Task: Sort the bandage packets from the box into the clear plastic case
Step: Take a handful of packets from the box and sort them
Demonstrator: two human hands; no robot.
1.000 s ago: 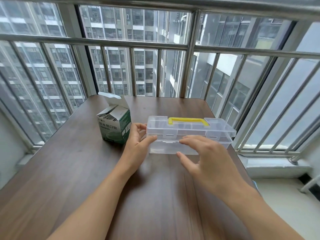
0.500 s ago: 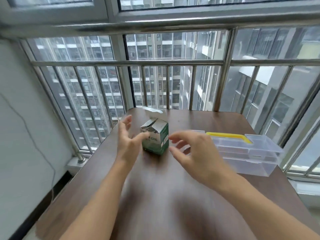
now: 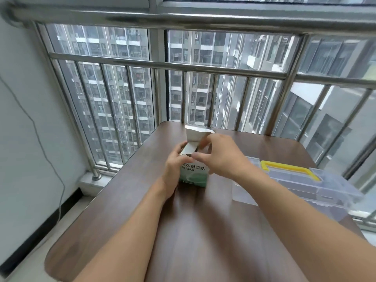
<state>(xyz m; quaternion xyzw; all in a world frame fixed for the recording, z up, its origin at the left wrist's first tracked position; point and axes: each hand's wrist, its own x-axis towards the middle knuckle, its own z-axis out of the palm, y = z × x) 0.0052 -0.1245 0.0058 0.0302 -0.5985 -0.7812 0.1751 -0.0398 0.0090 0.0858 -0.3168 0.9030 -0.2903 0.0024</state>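
- sorting looks barely begun: no bandage packets show outside the small green-and-white cardboard box (image 3: 194, 174), near the desk's (image 3: 126, 210) far edge; the clear plastic case with yellow handle (image 3: 301, 186) sits shut by the right edge.
- left hand (image 3: 176, 162) wraps the box's side; right hand (image 3: 223, 157) reaches over its top, its grip pinching a flap.

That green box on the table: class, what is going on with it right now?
A person has both hands on the green box, which stands on the wooden table with its top flaps open. The left hand holds its side while the right hand reaches over the opening. The clear plastic case with a yellow handle sits shut to the right, untouched. No bandage packets are out yet.
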